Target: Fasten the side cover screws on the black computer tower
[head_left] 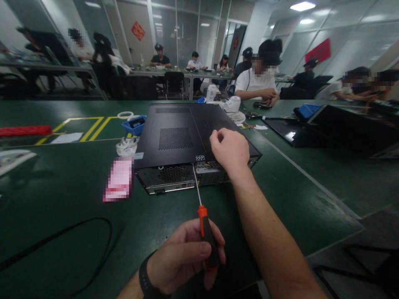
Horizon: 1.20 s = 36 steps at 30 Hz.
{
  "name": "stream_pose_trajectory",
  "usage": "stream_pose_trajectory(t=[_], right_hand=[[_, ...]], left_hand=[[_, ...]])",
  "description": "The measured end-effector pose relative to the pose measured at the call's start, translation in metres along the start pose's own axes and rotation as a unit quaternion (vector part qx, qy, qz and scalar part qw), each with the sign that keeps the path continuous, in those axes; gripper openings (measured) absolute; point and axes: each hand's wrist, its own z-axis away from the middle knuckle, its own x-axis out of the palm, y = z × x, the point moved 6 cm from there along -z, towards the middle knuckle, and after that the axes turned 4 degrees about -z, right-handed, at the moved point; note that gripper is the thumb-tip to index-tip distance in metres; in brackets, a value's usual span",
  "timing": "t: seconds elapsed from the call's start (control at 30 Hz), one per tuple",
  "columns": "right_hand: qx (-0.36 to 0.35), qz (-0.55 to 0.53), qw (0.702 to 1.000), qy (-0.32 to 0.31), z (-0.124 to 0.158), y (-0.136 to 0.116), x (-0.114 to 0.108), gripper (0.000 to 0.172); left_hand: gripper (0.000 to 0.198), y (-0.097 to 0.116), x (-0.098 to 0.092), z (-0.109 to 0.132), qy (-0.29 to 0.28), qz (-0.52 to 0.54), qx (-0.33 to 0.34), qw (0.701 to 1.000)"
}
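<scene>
A black computer case (pixel 187 137) lies flat on the green table (pixel 62 187), its metal rear panel facing me. My left hand (pixel 183 257) is closed around the black and orange handle of a screwdriver (pixel 202 216). Its thin shaft runs up to the top edge of the rear panel. My right hand (pixel 230 151) rests on the case's top cover near the rear right corner, fingers curled, with nothing visible in them.
A blue parts tray (pixel 134 124), a roll of tape (pixel 125 115) and a white crumpled glove (pixel 126 146) lie left of the case. A pink blurred card (pixel 119 178) and a black cable (pixel 77 232) lie nearer. Other people sit at tables behind. A second case (pixel 352 128) is at right.
</scene>
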Motion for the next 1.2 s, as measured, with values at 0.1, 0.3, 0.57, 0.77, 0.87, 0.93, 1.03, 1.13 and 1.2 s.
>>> stream_pose_trajectory(t=[0.1,0.3,0.57,0.77,0.87,0.93,1.03,1.13,1.2], right_hand=[[0.002,-0.003,1.0,-0.001,0.0,0.0,-0.001,0.041],[0.007,-0.003,1.0,-0.002,0.0,0.0,-0.001,0.041],[0.004,-0.007,1.0,0.008,0.001,0.001,0.0,0.039],[0.013,-0.017,0.999,0.035,0.003,0.004,-0.005,0.038],[0.003,-0.058,0.996,0.065,0.012,0.005,-0.008,0.034],[-0.028,-0.115,0.988,0.096,0.028,0.004,-0.013,0.029],[-0.067,-0.203,0.965,0.151,0.066,0.004,-0.025,0.026],[-0.096,-0.27,0.946,0.15,0.11,0.005,-0.039,0.024],[-0.113,-0.325,0.932,0.116,0.135,0.004,-0.047,0.028]], left_hand=[[0.022,0.0,-0.001,0.0,-0.009,0.002,0.018,1.0],[0.026,0.0,0.0,-0.002,-0.011,-0.02,0.047,0.999],[0.034,0.004,-0.001,-0.003,0.024,-0.043,0.03,0.998],[0.034,0.006,-0.003,-0.004,0.032,-0.059,0.037,0.997],[0.036,0.005,-0.006,-0.005,0.042,-0.071,0.032,0.996],[0.038,0.005,-0.008,-0.006,0.053,-0.08,0.029,0.995],[0.039,0.005,-0.008,-0.007,0.07,-0.091,0.027,0.993],[0.041,0.006,-0.006,-0.007,0.081,-0.102,0.026,0.991],[0.042,0.006,-0.005,-0.006,0.088,-0.111,0.025,0.99]])
